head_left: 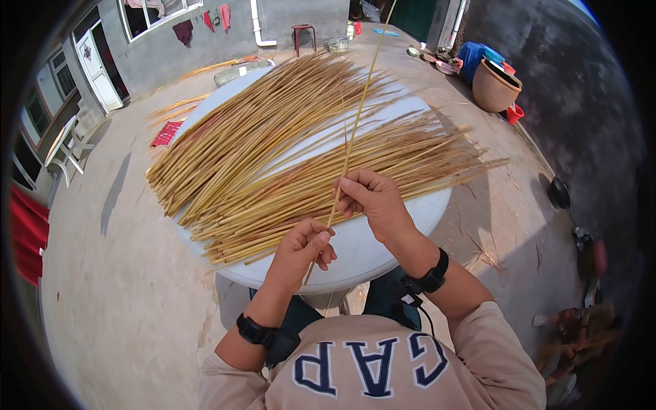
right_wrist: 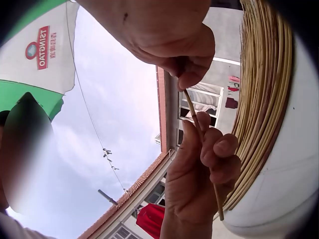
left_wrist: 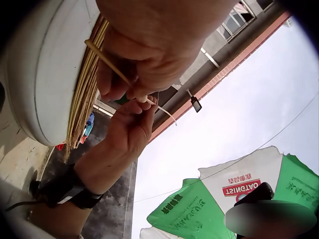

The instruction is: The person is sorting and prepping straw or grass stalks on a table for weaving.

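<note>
Both hands hold one long, thin dried stalk [head_left: 360, 102] upright at a slant over the table's near edge. Lower down, my left hand [head_left: 297, 251] pinches it between thumb and fingers, its cut end [left_wrist: 88, 44] sticking out below. My right hand [head_left: 377, 203] pinches the stalk higher up, fingers curled in. A pale thin strip [left_wrist: 172, 117] curves away beyond the fingertips in the left wrist view. Behind the hands, a near bundle of stalks [head_left: 301, 198] and a larger far bundle [head_left: 232, 123] lie on the round white table [head_left: 410, 219], feathery tops pointing away.
A large clay pot [head_left: 493, 89] with basins stands by the right wall. A red stool [head_left: 303, 37] is at the back, a white chair [head_left: 67, 147] at the left. Stalk scraps [head_left: 486, 253] litter the ground on the right. A green and white umbrella [left_wrist: 209, 184] hangs overhead.
</note>
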